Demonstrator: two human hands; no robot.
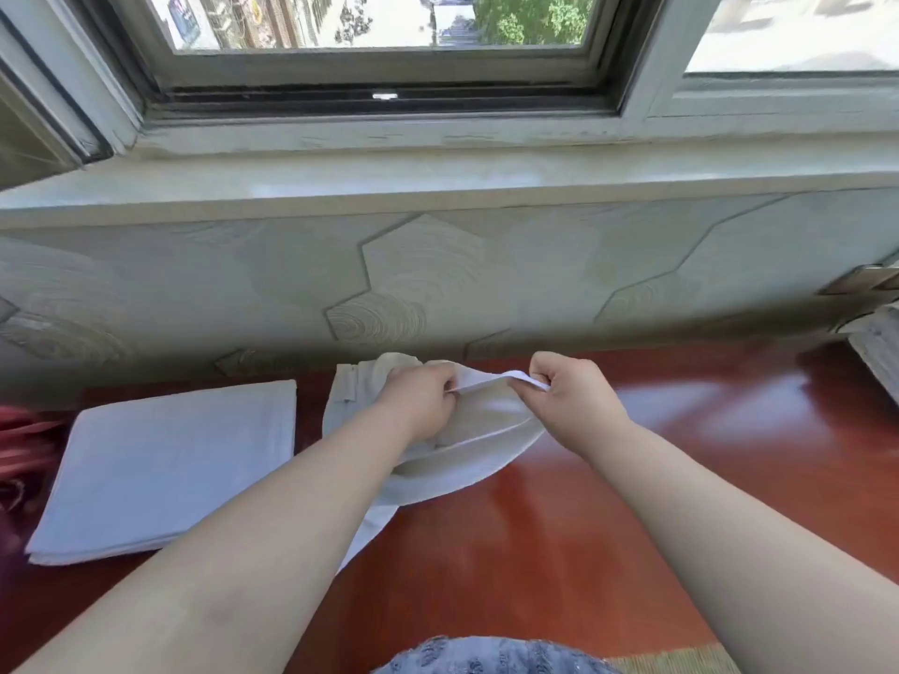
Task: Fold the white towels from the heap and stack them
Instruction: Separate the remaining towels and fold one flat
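A crumpled white towel [467, 445] lies at the far middle of the red-brown table [681, 454]. My left hand [423, 396] and my right hand [569, 386] pinch its upper edge between them and hold it lifted a little above the table. The rest of the towel sags down under my left forearm. To the left lies a flat stack of folded white towels [165, 469], apart from both hands.
A patterned wall [438, 284] under a window sill [438, 187] rises right behind the table. Red fabric [19, 454] sits at the left edge. More pale cloth [880, 347] shows at the far right edge. Blue-grey clothing [486, 659] is at the bottom.
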